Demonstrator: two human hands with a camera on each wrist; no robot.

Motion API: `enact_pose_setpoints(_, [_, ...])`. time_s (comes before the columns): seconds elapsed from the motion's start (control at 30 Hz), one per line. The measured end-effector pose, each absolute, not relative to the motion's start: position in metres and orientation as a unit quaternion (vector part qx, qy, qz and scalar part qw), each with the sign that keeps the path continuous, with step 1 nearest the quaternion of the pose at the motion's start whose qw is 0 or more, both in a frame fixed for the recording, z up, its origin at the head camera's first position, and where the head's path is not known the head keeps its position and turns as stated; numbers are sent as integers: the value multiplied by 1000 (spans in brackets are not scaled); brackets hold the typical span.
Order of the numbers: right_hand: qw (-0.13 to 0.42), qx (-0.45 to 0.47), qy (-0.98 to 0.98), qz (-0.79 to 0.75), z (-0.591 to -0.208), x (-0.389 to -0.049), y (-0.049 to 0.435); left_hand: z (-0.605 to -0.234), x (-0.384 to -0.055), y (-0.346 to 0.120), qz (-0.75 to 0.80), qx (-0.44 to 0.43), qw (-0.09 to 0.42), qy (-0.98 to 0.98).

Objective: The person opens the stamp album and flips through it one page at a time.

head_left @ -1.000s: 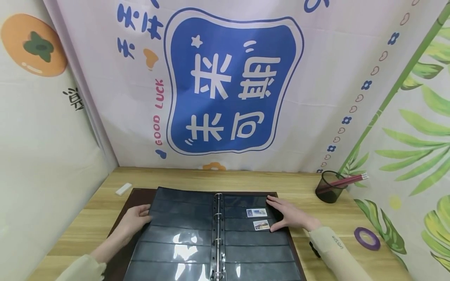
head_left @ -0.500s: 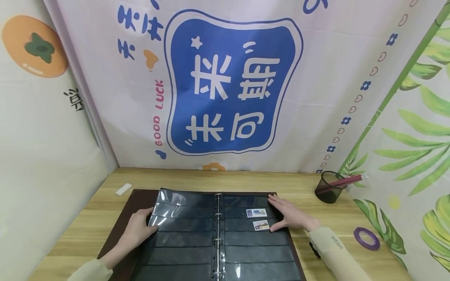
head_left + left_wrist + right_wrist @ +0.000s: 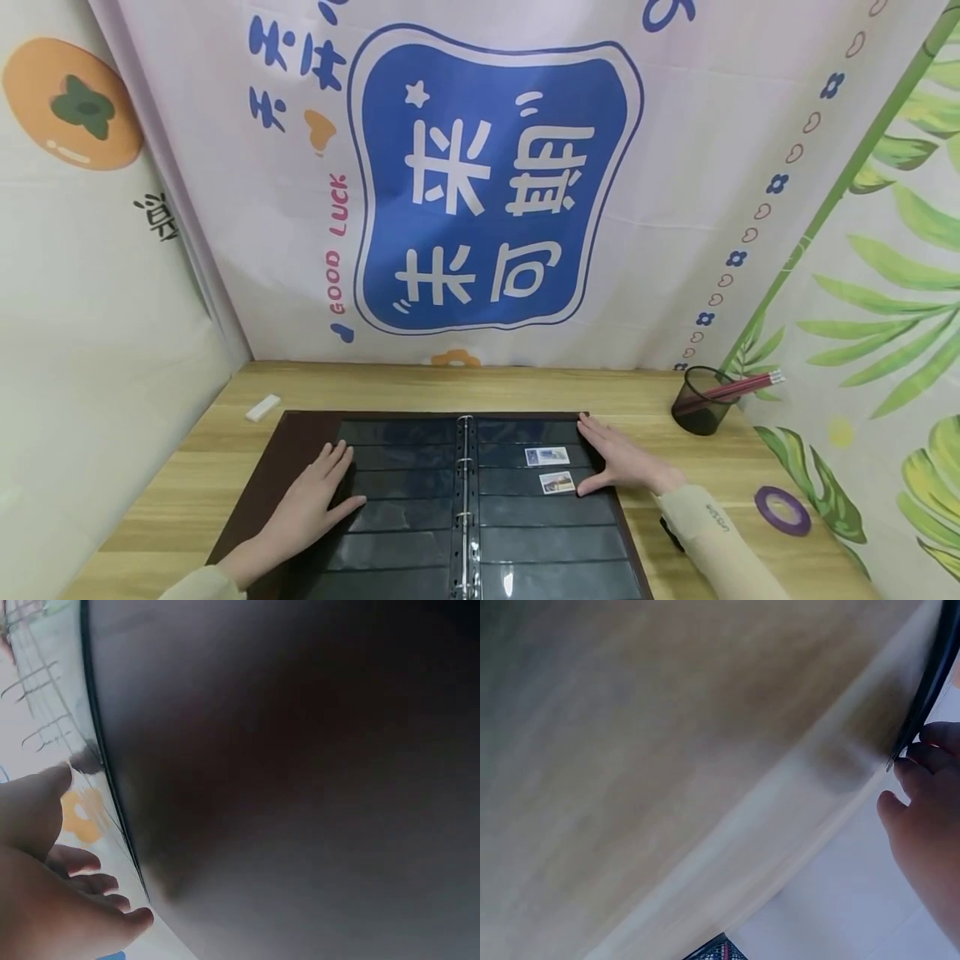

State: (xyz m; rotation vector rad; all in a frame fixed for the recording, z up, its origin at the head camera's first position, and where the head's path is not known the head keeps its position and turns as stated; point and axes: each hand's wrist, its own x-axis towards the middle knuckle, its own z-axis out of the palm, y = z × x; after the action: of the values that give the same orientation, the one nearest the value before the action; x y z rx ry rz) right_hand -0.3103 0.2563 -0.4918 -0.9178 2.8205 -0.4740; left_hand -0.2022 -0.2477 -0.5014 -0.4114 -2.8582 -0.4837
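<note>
A dark stamp album (image 3: 405, 517) lies spread on the table, its black pages divided into clear strip pockets and joined by a metal ring binding (image 3: 464, 492). Two small stamps sit in the right page's upper pockets: a blue and white stamp (image 3: 547, 456) and, below it, a brownish stamp (image 3: 557, 482). My left hand (image 3: 311, 504) rests on the left page's outer edge with fingers and thumb spread. On the right page's outer edge lies my right hand (image 3: 618, 458), fingers extended, thumb beside the lower stamp. Both wrist views are largely blurred.
A white eraser-like block (image 3: 262, 407) lies at the back left. At the right stand a black mesh cup (image 3: 697, 408) with red pencils (image 3: 738, 387) and, nearer, a purple tape roll (image 3: 782, 510). A printed cloth (image 3: 675, 167) hangs behind the wooden table (image 3: 525, 379).
The left page, raised at its outer edge in my left hand earlier, now lies flat. That hand has let go, moved right and spread over the page edge. The right hand stays nearly still.
</note>
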Motion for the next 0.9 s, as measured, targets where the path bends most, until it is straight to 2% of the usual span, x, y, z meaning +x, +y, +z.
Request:
enact_pose_setpoints(0.23, [68,-299,938,-158,-494,-312,256,-503,-199,-245,-100,-178,111,-973])
enact_pose_setpoints(0.53, [67,-296,939,-159,-493,-309,252,-500,-195,-244,-61,-180,80,-978])
enact_pose_setpoints(0.9, [20,-310,939,-147,-486,-302,248,-498,-195,-244,-64,-180,68,-979])
